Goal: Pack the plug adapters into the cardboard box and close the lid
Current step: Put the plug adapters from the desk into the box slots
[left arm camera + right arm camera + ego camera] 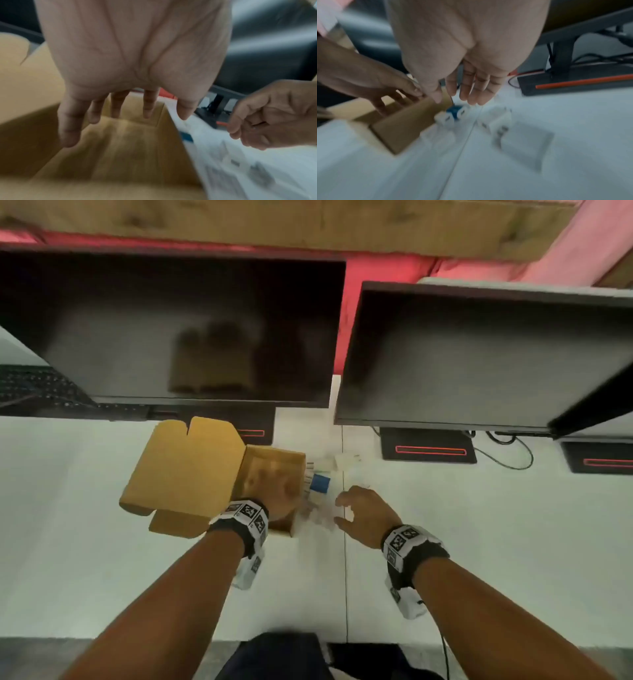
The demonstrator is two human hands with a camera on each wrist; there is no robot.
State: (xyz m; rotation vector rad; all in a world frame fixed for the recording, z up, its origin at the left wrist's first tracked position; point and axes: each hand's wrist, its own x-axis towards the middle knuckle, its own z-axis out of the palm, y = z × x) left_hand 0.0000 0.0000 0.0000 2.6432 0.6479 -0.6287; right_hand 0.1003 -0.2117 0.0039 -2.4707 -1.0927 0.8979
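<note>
The cardboard box (274, 455) stands open on the white desk, its lid (185, 470) folded back to the left. Its inside (120, 148) looks empty. My left hand (274, 491) hangs over the box with fingers spread and straight (118, 108), thumb near the right wall, holding nothing. Just right of the box lie a blue plug adapter (320, 483) and several white adapters (320, 510), blurred. My right hand (363, 515) hovers above them with relaxed fingers (471, 92) and holds nothing. The right wrist view shows the blue adapter (453, 110) against the box wall (406, 124).
Two dark monitors (191, 330) (479, 354) stand behind the box on black bases with red stripes (430, 449). A cable (513, 453) trails by the right base. A keyboard (34, 388) sits far left. White desk surface (479, 542) extends on both sides.
</note>
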